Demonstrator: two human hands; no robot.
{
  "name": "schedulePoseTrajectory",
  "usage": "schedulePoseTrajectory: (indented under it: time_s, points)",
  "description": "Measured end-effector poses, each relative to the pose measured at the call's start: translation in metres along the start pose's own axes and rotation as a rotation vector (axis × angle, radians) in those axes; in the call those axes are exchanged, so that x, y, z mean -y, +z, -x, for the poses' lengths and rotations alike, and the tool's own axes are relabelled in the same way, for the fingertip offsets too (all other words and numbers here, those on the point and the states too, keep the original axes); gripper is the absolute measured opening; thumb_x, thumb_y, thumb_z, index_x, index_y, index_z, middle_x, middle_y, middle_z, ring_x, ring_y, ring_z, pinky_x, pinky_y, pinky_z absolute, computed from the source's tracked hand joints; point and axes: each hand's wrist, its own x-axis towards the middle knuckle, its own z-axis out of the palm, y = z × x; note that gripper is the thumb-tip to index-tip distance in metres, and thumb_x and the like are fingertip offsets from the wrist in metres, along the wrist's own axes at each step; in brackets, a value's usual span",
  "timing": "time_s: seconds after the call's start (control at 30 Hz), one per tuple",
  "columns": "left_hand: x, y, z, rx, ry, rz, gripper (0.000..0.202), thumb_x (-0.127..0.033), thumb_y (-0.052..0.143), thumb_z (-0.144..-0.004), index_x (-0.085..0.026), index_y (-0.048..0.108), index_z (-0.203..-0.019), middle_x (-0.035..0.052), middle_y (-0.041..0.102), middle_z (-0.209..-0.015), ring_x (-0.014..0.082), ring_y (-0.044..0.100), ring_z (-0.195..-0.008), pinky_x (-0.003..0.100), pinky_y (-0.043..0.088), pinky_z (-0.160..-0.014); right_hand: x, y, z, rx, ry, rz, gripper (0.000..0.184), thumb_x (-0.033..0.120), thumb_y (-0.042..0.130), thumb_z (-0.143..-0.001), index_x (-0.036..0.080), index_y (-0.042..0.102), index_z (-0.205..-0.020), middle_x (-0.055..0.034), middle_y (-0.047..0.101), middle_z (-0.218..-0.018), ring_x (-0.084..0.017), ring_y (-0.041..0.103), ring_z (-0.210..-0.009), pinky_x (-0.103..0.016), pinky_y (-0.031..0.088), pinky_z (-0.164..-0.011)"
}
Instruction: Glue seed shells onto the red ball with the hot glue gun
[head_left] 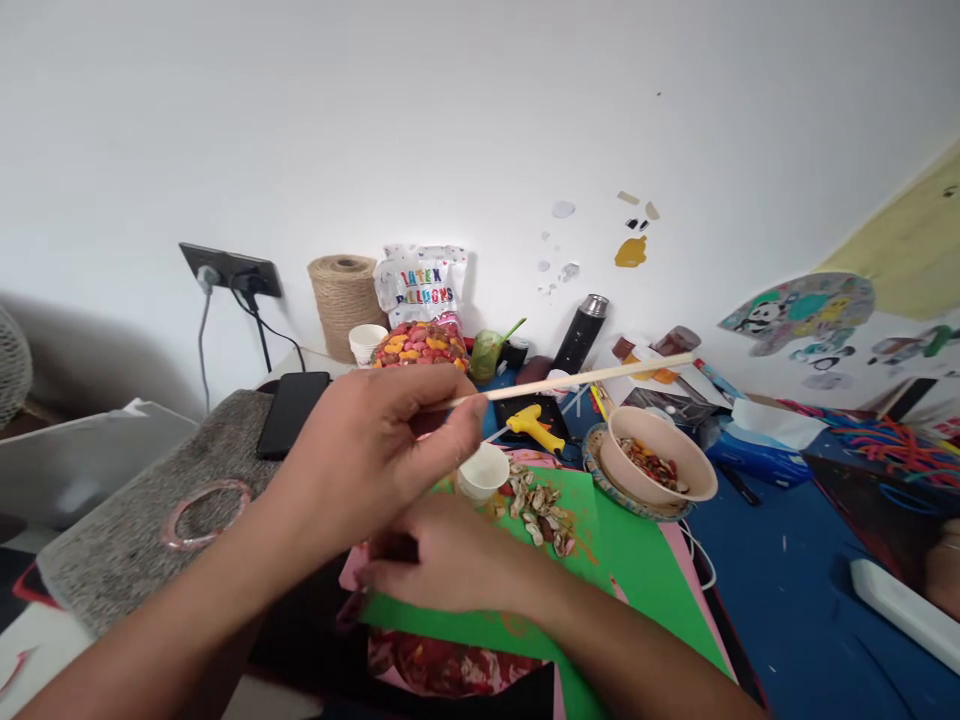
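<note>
Pinched between the thumb and fingers of my left hand [390,430] is a long pale wooden chopstick [585,379], pointing right and slightly up. Below it, crossing under the left wrist, my right hand [450,555] is curled with its fingers to the left, over the edge of the green sheet [630,560]. Its fingertips are in shadow beside something pink, and what they grip is hidden. A white paper cup [483,472] stands just beyond the hands. To its right lies a pile of pale shells [544,510] on the stained green sheet.
A pink bowl [660,450] holds red and brown pieces. Behind are a yellow glue gun [536,428], a green jar [487,355], a black flask [583,335], a balloon bag [424,280] and a twine spool [346,305]. A phone [292,412] lies left on grey cloth [150,500].
</note>
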Motion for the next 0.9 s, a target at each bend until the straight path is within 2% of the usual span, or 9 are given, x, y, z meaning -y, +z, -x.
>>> schedulePoseTrajectory:
  time_s: [0.07, 0.13, 0.23, 0.33, 0.4, 0.47, 0.63, 0.77, 0.9]
  points:
    - [0.009, 0.008, -0.006, 0.012, -0.047, 0.033, 0.036, -0.039, 0.056, -0.099, -0.020, 0.056, -0.068, -0.0049, 0.044, -0.060, 0.0117, 0.040, -0.057, 0.024, 0.030, -0.053, -0.015, -0.021, 0.023, -0.061, -0.007, -0.076, 0.014, 0.031, 0.080, -0.093, 0.022, 0.073, -0.085, 0.0036, 0.070, -0.076, -0.014, 0.061, -0.070, -0.025, 0.042, -0.064]
    - [0.018, 0.018, -0.012, 0.044, -0.082, 0.099, 0.038, -0.044, 0.055, -0.100, -0.020, 0.056, -0.070, -0.0039, 0.046, -0.063, 0.0130, 0.043, -0.061, 0.025, 0.033, -0.056, -0.025, -0.040, 0.035, -0.136, 0.002, -0.234, 0.026, 0.042, 0.082, -0.093, 0.021, 0.070, -0.083, 0.0041, 0.064, -0.072, -0.013, 0.057, -0.066, -0.025, 0.041, -0.061]
    - [0.031, 0.037, -0.019, 0.105, -0.122, 0.234, 0.043, -0.050, 0.057, -0.099, -0.020, 0.054, -0.069, -0.0027, 0.048, -0.066, 0.0143, 0.045, -0.065, 0.026, 0.036, -0.059, -0.036, -0.066, 0.040, -0.241, 0.036, -0.437, 0.041, 0.059, 0.082, -0.091, 0.022, 0.066, -0.083, 0.0062, 0.059, -0.063, -0.012, 0.052, -0.054, -0.024, 0.037, -0.052]
    - [0.041, 0.056, -0.022, 0.157, -0.208, 0.351, 0.044, -0.054, 0.059, -0.097, -0.020, 0.058, -0.070, -0.0029, 0.048, -0.066, 0.0139, 0.041, -0.063, 0.026, 0.033, -0.058, -0.052, -0.082, 0.037, -0.459, 0.016, -0.595, 0.047, 0.065, 0.082, -0.089, 0.023, 0.063, -0.081, 0.0074, 0.057, -0.055, -0.009, 0.045, -0.046, -0.022, 0.033, -0.046]
    - [0.046, 0.067, -0.024, 0.187, -0.284, 0.394, 0.044, -0.057, 0.061, -0.094, -0.020, 0.060, -0.070, -0.0043, 0.043, -0.063, 0.0131, 0.035, -0.059, 0.026, 0.028, -0.055, -0.065, -0.086, 0.034, -0.598, -0.004, -0.707, 0.051, 0.067, 0.085, -0.085, 0.023, 0.060, -0.077, 0.0086, 0.054, -0.053, -0.008, 0.042, -0.042, -0.021, 0.030, -0.042]
    - [0.049, 0.075, -0.024, 0.221, -0.350, 0.407, 0.045, -0.059, 0.061, -0.092, -0.020, 0.061, -0.071, -0.0050, 0.040, -0.061, 0.0128, 0.032, -0.058, 0.027, 0.026, -0.054, -0.077, -0.085, 0.031, -0.670, -0.006, -0.797, 0.057, 0.070, 0.088, -0.079, 0.023, 0.057, -0.073, 0.0094, 0.052, -0.052, -0.007, 0.040, -0.040, -0.020, 0.030, -0.039]
    - [0.052, 0.088, -0.019, 0.347, -0.364, 0.330, 0.045, -0.058, 0.062, -0.094, -0.018, 0.067, -0.074, -0.0008, 0.055, -0.070, 0.0153, 0.045, -0.068, 0.027, 0.036, -0.064, -0.092, -0.082, 0.036, -0.701, 0.030, -0.881, 0.057, 0.071, 0.092, -0.075, 0.023, 0.060, -0.076, 0.0096, 0.054, -0.053, -0.008, 0.046, -0.038, -0.019, 0.033, -0.037]
    - [0.049, 0.098, -0.011, 0.492, -0.378, 0.349, 0.046, -0.059, 0.061, -0.099, -0.018, 0.072, -0.080, 0.0016, 0.062, -0.077, 0.0169, 0.051, -0.073, 0.028, 0.039, -0.066, -0.091, -0.086, 0.043, -0.758, 0.032, -0.882, 0.055, 0.068, 0.092, -0.077, 0.023, 0.060, -0.077, 0.0081, 0.058, -0.053, -0.009, 0.049, -0.039, -0.020, 0.034, -0.039]
    - [0.038, 0.105, -0.007, 0.549, -0.365, 0.424, 0.045, -0.058, 0.062, -0.100, -0.019, 0.071, -0.079, 0.0042, 0.070, -0.084, 0.0167, 0.054, -0.075, 0.028, 0.039, -0.067, -0.087, -0.088, 0.045, -0.774, 0.018, -0.882, 0.052, 0.067, 0.089, -0.082, 0.022, 0.062, -0.080, 0.0048, 0.065, -0.056, -0.010, 0.053, -0.041, -0.020, 0.035, -0.040]
